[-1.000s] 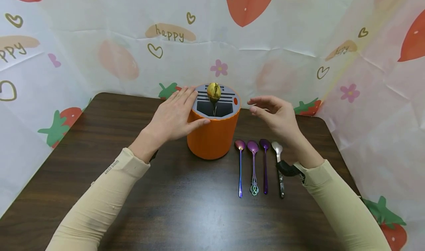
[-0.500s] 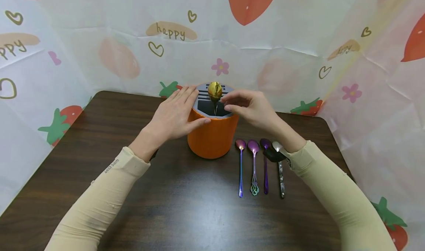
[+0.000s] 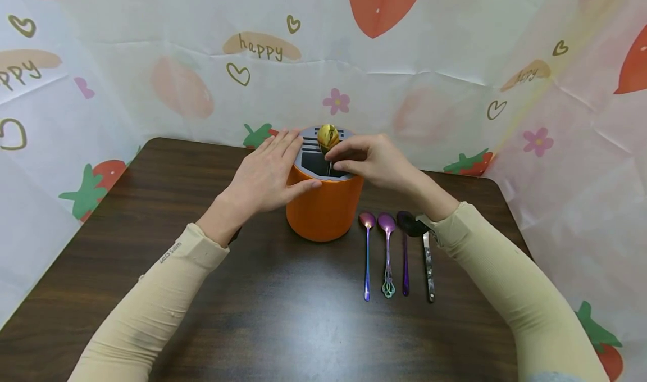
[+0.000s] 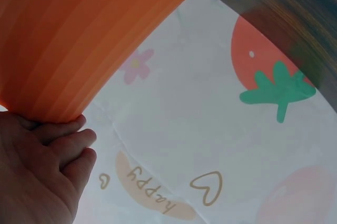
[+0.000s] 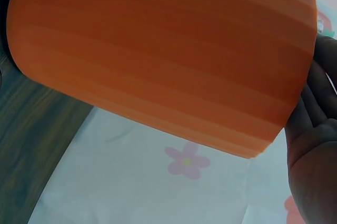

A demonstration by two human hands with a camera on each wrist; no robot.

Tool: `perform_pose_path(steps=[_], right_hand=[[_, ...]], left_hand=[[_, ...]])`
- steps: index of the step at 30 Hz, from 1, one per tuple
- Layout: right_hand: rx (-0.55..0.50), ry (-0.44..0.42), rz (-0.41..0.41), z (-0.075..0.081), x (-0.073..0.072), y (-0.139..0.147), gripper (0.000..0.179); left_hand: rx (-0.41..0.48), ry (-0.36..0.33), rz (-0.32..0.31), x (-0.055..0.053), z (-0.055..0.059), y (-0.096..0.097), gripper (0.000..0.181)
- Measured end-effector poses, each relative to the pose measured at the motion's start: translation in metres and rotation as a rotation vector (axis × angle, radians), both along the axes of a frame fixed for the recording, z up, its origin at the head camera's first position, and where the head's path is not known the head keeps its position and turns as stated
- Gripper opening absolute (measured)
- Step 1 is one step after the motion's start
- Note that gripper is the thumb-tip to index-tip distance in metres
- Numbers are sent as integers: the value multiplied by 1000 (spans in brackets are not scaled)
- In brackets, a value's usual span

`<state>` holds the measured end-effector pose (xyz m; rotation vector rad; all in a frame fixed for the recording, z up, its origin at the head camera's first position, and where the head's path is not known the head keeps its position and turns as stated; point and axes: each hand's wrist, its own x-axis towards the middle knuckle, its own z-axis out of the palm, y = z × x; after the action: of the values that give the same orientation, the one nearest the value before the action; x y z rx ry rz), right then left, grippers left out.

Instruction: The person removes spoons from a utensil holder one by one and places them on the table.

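Observation:
An orange cylindrical utensil holder (image 3: 322, 213) with a grey slotted top (image 3: 309, 141) stands upright on the table. From the top's dark opening rises a gold spoon (image 3: 328, 136), bowl up, its lower handle inside. My right hand (image 3: 376, 160) pinches the spoon just under its bowl, thumb and fingertips together. On the holder's left rim rests my left hand (image 3: 268, 174), fingers straight and thumb along the front edge. The left wrist view has the fingertips (image 4: 79, 145) at the rim of the orange wall (image 4: 79, 34). In the right wrist view the holder hides the spoon.
Right of the holder, spoons lie in a row on the dark wood table (image 3: 283, 314): a rainbow spoon (image 3: 367, 258), a purple ornate-handled spoon (image 3: 387, 247), a dark purple spoon (image 3: 405, 264) and a silver spoon with patterned handle (image 3: 428, 269). A strawberry-print cloth (image 3: 429, 45) hangs behind.
My right hand has come left from beside the holder to the gold spoon and now pinches it. The spoon's bowl has turned slightly. My left hand stays on the holder.

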<state>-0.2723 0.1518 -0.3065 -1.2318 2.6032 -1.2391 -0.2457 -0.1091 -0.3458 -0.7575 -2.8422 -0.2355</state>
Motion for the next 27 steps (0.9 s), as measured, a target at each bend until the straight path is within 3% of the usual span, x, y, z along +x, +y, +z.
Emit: perform_pose_path(steps=[11, 22, 27], right_hand=[[-2, 100, 47, -3, -5, -2, 13], [-26, 30, 15, 0, 1, -3, 12], [-61, -37, -46, 4, 6, -2, 12]], left_hand=[[-6, 7, 0, 0, 0, 0, 103], [-7, 12, -7, 0, 0, 0, 102], [-6, 14, -8, 0, 0, 0, 102]])
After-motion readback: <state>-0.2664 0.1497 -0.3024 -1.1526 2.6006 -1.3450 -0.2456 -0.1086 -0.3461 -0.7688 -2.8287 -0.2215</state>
